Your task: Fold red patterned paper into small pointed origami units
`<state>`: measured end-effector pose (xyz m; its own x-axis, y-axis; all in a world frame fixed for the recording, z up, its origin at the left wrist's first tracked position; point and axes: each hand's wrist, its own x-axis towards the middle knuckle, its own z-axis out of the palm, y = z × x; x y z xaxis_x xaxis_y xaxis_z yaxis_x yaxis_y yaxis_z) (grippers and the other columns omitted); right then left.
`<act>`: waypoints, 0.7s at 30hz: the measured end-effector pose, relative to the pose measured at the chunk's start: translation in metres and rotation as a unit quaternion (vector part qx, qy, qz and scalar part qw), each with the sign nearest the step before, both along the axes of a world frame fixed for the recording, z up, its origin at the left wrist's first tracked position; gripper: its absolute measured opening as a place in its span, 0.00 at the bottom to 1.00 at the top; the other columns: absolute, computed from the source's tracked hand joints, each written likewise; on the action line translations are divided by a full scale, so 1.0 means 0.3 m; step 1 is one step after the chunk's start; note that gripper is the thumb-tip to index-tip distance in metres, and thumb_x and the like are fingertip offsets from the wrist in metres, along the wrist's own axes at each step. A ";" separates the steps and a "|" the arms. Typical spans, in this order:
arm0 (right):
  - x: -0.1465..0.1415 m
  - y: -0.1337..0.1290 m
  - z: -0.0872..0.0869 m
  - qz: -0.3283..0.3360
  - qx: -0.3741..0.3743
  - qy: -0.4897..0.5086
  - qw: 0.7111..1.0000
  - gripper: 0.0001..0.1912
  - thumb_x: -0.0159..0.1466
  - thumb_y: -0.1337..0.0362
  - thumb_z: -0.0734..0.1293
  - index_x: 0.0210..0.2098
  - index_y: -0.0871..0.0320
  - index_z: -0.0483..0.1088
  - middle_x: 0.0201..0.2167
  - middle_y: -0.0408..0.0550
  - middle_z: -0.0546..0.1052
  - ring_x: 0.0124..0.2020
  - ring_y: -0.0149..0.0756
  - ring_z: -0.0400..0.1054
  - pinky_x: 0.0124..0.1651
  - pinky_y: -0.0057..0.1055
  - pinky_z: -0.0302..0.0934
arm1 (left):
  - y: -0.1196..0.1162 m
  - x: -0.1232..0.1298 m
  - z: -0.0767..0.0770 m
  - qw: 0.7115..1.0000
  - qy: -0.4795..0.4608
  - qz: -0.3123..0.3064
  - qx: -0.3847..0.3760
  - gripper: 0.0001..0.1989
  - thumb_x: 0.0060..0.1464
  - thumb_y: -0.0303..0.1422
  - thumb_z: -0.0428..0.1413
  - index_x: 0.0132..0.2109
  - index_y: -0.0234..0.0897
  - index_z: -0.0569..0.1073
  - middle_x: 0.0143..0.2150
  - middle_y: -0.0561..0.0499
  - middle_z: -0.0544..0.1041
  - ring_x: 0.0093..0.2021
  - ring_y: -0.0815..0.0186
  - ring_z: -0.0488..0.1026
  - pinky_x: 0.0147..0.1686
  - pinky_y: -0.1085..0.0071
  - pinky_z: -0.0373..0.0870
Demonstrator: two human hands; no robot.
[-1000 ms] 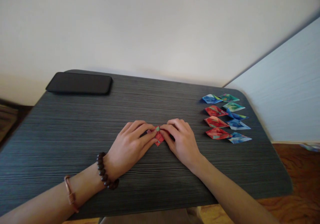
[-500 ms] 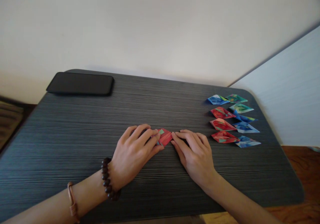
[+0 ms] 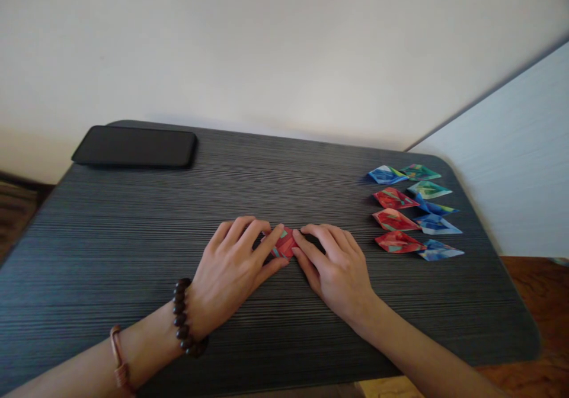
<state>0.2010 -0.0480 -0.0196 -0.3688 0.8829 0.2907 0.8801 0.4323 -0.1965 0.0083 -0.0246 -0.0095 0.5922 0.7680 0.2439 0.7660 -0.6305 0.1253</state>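
At the right of the frame, 9 folded paper pieces lay in 2 columns on the dark table: in the left column, 1 blue-and-white piece above 3 red pieces; in the right, 2 green pieces above 3 blue pieces. Those 9, open and pointed, looked done. The small red paper, at the centre of the frame just below the middle, seemed unfinished: it was flatter than the others, with creases across its face. How many folds remained, the frame did not show.

The paper lay between the fingertips of the 2 hands, apparently on the tabletop. The left hand covered its left part, index finger along the upper edge and thumb at the lower edge, spread only by the width of the paper. The right hand had its index finger and thumb nearly together at the right corner; whether they pinched it or only pressed it down could not be told. A black slab rested at the upper left, well apart from the hands.
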 end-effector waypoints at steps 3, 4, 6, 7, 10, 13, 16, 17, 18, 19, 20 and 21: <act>-0.005 0.008 0.002 0.010 0.005 -0.003 1.000 0.13 0.65 0.64 0.60 0.46 0.58 0.72 0.42 0.47 0.74 0.43 0.39 0.64 0.43 0.36 0.58 | 0.005 -0.004 -0.001 1.000 0.012 -0.010 -0.008 0.18 0.57 0.40 0.52 0.53 0.42 0.69 0.43 0.48 0.73 0.44 0.56 0.68 0.40 0.59 0.65; -0.007 0.009 0.002 0.012 0.007 -0.003 1.000 0.13 0.65 0.64 0.60 0.45 0.58 0.72 0.42 0.47 0.74 0.42 0.39 0.64 0.43 0.36 0.58 | 0.008 -0.004 -0.001 1.000 0.015 -0.012 -0.012 0.18 0.57 0.41 0.52 0.53 0.42 0.69 0.43 0.48 0.73 0.45 0.56 0.67 0.41 0.59 0.65; -0.010 0.011 0.003 0.014 0.009 -0.003 1.000 0.12 0.65 0.65 0.60 0.44 0.58 0.72 0.41 0.47 0.74 0.42 0.39 0.64 0.43 0.36 0.58 | 0.013 -0.003 0.002 1.000 0.018 -0.015 -0.020 0.18 0.57 0.42 0.51 0.52 0.42 0.69 0.43 0.48 0.73 0.46 0.55 0.67 0.41 0.58 0.65; -0.011 0.012 0.003 0.014 0.010 -0.002 1.000 0.12 0.65 0.65 0.60 0.44 0.59 0.72 0.41 0.47 0.74 0.41 0.39 0.64 0.42 0.36 0.58 | 0.014 -0.002 0.002 0.999 0.018 -0.015 -0.024 0.18 0.57 0.42 0.51 0.52 0.42 0.70 0.43 0.48 0.73 0.47 0.55 0.66 0.42 0.57 0.65; -0.017 0.013 0.001 0.008 0.011 0.001 1.000 0.11 0.65 0.65 0.60 0.42 0.59 0.72 0.40 0.48 0.74 0.40 0.38 0.64 0.42 0.36 0.58 | 0.012 0.000 0.001 0.999 0.015 -0.013 -0.026 0.18 0.57 0.42 0.51 0.52 0.42 0.69 0.43 0.48 0.73 0.46 0.55 0.66 0.42 0.57 0.65; -0.023 0.012 -0.002 -0.001 0.009 0.005 1.000 0.11 0.65 0.65 0.59 0.42 0.59 0.72 0.39 0.48 0.74 0.40 0.38 0.64 0.42 0.36 0.58 | 0.003 -0.001 -0.005 1.000 0.007 -0.004 -0.009 0.18 0.56 0.41 0.52 0.52 0.39 0.69 0.44 0.47 0.72 0.45 0.56 0.67 0.41 0.58 0.66; -0.024 0.005 -0.003 -0.009 0.008 0.012 1.000 0.12 0.66 0.64 0.59 0.42 0.58 0.72 0.41 0.48 0.74 0.41 0.38 0.64 0.43 0.36 0.58 | -0.006 -0.003 -0.011 1.000 -0.002 0.003 0.016 0.19 0.55 0.41 0.53 0.50 0.35 0.71 0.45 0.45 0.72 0.45 0.55 0.67 0.42 0.59 0.66; -0.023 0.001 -0.003 -0.009 0.010 0.014 1.000 0.12 0.66 0.63 0.59 0.43 0.58 0.72 0.41 0.48 0.74 0.42 0.38 0.64 0.43 0.36 0.58 | -0.009 -0.004 -0.012 1.000 -0.003 0.000 0.020 0.19 0.56 0.41 0.53 0.49 0.34 0.71 0.44 0.44 0.72 0.45 0.55 0.67 0.42 0.59 0.66; -0.022 -0.003 -0.002 -0.009 0.012 0.014 1.000 0.12 0.66 0.63 0.59 0.44 0.58 0.72 0.41 0.48 0.74 0.42 0.38 0.64 0.44 0.36 0.58 | -0.011 -0.004 -0.013 1.000 -0.002 -0.003 0.022 0.18 0.56 0.41 0.53 0.49 0.34 0.71 0.44 0.44 0.73 0.46 0.55 0.67 0.43 0.59 0.66; -0.020 -0.006 -0.001 -0.008 0.015 0.013 1.000 0.12 0.66 0.63 0.59 0.44 0.58 0.72 0.42 0.48 0.74 0.43 0.38 0.64 0.44 0.36 0.58 | -0.013 -0.004 -0.014 1.000 0.002 -0.009 0.021 0.18 0.56 0.41 0.52 0.49 0.34 0.71 0.43 0.44 0.73 0.46 0.55 0.67 0.43 0.59 0.66; -0.018 -0.009 -0.001 -0.007 0.016 0.011 1.000 0.12 0.66 0.63 0.59 0.45 0.57 0.71 0.42 0.48 0.74 0.43 0.39 0.64 0.44 0.36 0.58 | -0.014 -0.004 -0.015 1.000 0.007 -0.016 0.019 0.18 0.57 0.40 0.51 0.50 0.34 0.71 0.42 0.44 0.73 0.46 0.55 0.67 0.43 0.59 0.67; -0.016 -0.010 -0.001 -0.006 0.015 0.007 1.000 0.12 0.66 0.63 0.59 0.45 0.57 0.71 0.42 0.48 0.74 0.43 0.39 0.64 0.44 0.36 0.58 | -0.015 -0.004 -0.015 1.000 0.012 -0.024 0.015 0.18 0.58 0.40 0.51 0.50 0.33 0.70 0.42 0.44 0.73 0.45 0.55 0.67 0.42 0.59 0.67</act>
<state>0.1962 -0.0510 -0.0197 -0.3535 0.8783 0.3219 0.8823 0.4273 -0.1971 0.0072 -0.0291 -0.0141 0.6342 0.7310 0.2519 0.7373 -0.6699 0.0877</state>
